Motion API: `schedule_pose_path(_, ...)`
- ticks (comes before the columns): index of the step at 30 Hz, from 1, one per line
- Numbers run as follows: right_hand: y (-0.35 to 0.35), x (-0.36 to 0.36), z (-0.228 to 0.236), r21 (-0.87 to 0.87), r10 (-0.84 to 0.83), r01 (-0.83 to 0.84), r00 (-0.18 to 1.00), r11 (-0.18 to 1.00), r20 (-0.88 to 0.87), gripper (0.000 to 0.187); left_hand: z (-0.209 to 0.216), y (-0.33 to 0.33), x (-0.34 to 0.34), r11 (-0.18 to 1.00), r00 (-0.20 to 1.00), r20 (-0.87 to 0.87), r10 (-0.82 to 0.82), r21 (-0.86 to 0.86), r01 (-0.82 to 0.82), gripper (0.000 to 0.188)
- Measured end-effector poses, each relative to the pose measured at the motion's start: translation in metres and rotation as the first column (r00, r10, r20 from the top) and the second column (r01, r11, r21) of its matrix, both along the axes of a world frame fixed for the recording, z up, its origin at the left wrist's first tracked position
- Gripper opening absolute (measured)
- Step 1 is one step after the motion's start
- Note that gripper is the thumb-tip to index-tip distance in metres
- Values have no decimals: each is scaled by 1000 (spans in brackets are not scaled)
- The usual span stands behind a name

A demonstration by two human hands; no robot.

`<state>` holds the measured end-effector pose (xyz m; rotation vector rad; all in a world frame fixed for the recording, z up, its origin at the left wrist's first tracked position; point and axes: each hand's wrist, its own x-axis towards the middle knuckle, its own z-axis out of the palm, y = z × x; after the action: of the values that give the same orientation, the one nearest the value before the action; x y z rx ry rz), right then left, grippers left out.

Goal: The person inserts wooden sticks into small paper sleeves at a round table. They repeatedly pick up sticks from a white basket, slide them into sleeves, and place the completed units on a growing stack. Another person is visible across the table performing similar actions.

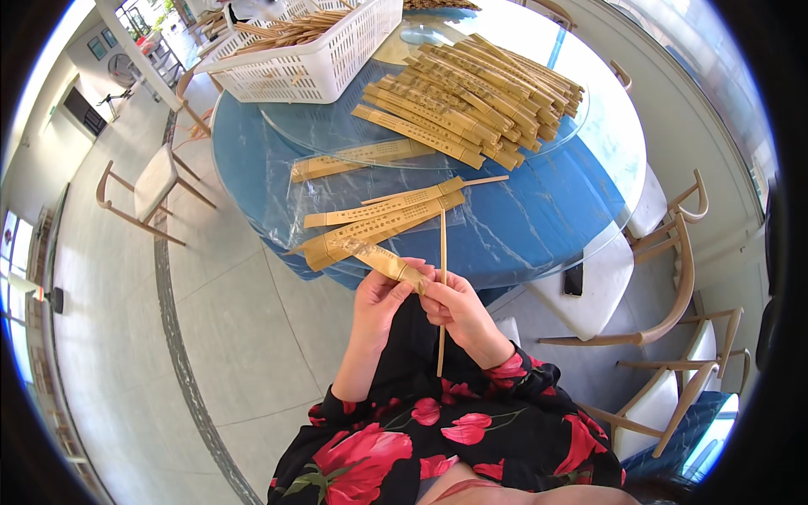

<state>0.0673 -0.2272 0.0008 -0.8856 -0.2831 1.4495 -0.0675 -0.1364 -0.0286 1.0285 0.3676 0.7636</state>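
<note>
Both my hands meet in front of the table's near edge. My left hand (pixel 383 290) pinches a narrow gold-brown printed paper sleeve (pixel 374 256) near its end. My right hand (pixel 459 305) grips the same end with thumb and fingers. A thin wooden chopstick (pixel 443 252) also stands out of the right hand, running above and below it, nearly upright in the picture. Just beyond the hands, more flat sleeves (pixel 383 227) lie on the table, one with a chopstick (pixel 486 180) protruding from its end. The pinched sleeve end is partly hidden by my fingers.
A big pile of sleeves (pixel 480 97) rests on the glass turntable (pixel 328 126) of the round, blue-covered table (pixel 547 227). At the back left, a white plastic basket (pixel 295 80) holds many wooden chopsticks (pixel 295 32). Chairs (pixel 151 189) stand around; a dark phone (pixel 573 280) lies on one seat.
</note>
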Motion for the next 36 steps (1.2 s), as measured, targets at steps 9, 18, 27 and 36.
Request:
schedule_pose_path(9, -21, 15, 18, 31, 83, -94, 964, 995, 253, 25, 4, 12, -11, 998, 1000, 20, 11, -54, -10, 29)
schedule_pose_path(18, -50, 27, 18, -57, 232, -260, 713, 964, 662, 27, 4, 24, -20, 998, 996, 91, 9, -63, -3, 30)
schedule_pose_path(27, -39, 19, 11, 3, 251, -333, 715, 943, 652, 28, 5, 22, -21, 994, 994, 24, -106, 38, 105, 30)
schedule_pose_path(36, -28, 5, 3, -39, 250, -277, 789, 960, 562, 26, 10, 16, -14, 997, 996, 44, -79, 20, 78, 54)
